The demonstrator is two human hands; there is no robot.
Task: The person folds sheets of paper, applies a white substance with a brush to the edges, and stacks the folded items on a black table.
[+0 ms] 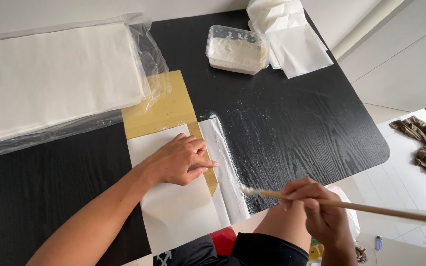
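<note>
The left hand (pixel 181 160) lies flat on a white sheet of paper (pixel 173 207) near the front edge of the black table (pixel 292 123). Its fingers are pressed together and push down on the sheet. A strip of yellow paper (pixel 161 111) peeks out from under the sheet, toward the middle of the table. Just beside the fingertips runs a narrow white flap (pixel 225 170) that looks wet with paste.

The right hand (pixel 316 207) is at the front edge, curled around a long wooden brush (pixel 351 206). The fingers pinch the stick, and the brush tip touches the flap near the front edge.

A clear tub of white paste (pixel 236 49) sits near the back edge. Folded white tissues (pixel 292 39) lie beside it at the back right corner. A big stack of white paper in a plastic bag (pixel 55 79) fills the back left corner.
</note>
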